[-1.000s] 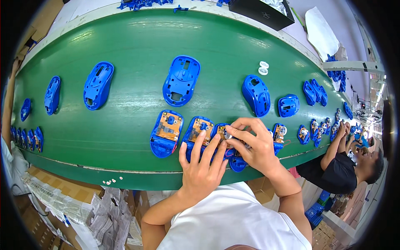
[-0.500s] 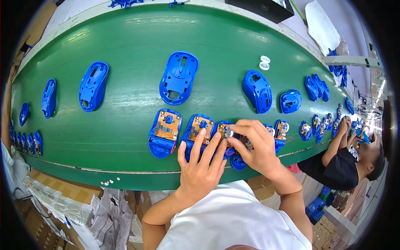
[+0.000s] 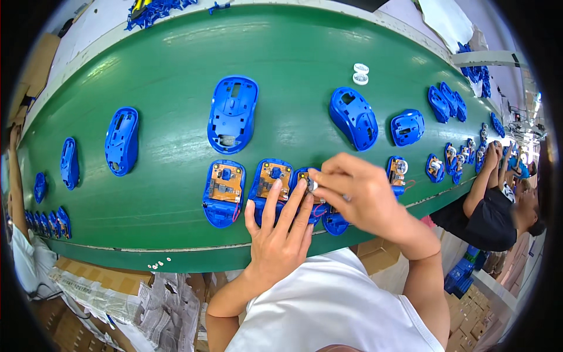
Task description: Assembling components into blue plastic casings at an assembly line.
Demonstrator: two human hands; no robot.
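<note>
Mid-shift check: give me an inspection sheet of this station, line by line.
Surface: green conveyor belt, curved by the lens.
Job's things: blue mouse base under both hands; small round part at the fingertips.
Clutter: open bases with circuit boards, top shells, two white rings.
Grippers: left hand flat on the base; right hand pinching the part.
Cables: thin red wires on the bases.
Surroundings: co-worker at right, cartons below.
</note>
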